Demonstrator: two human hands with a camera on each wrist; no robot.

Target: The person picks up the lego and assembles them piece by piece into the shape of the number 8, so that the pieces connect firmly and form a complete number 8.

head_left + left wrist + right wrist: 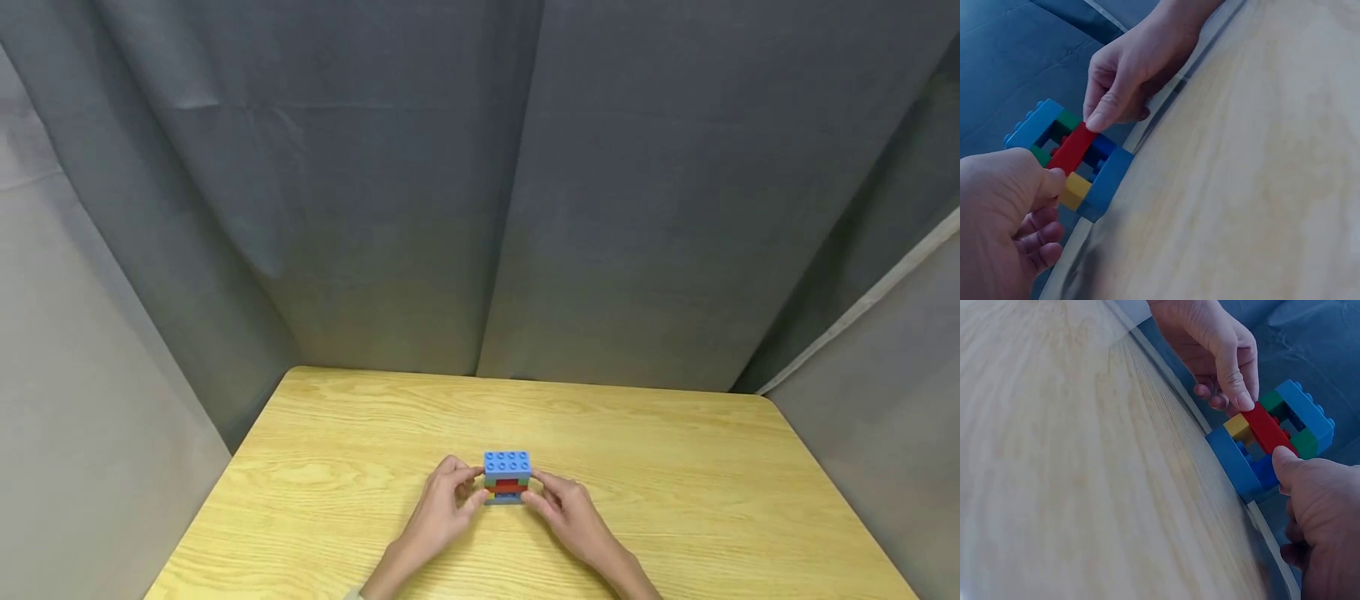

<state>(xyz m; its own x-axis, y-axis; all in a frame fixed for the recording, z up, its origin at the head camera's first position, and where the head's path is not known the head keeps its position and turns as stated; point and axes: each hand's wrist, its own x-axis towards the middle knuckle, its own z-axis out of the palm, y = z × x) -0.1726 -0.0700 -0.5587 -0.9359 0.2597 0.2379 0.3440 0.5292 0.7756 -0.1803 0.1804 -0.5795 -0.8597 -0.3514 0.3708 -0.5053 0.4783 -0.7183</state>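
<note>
A small structure of stacked toy building bricks (507, 461) stands upright on the table between both hands. Its studded top brick (1305, 415) is light blue, with green bricks beneath its two ends. A long red brick (1072, 149) crosses the middle. Under that sit a yellow brick (1075, 191) on the left and a dark blue one (1265, 471) on the right, on a blue base brick (1234, 464). The left hand (444, 508) pinches the left end, thumb at the red brick. At the opposite end the right hand (576, 515) pinches likewise; its other fingers are partly hidden.
The light wooden table (360, 433) extends around the bricks on all sides. Grey curtains (375, 208) hang behind its far edge, and paler panels (90, 350) flank it at left and right.
</note>
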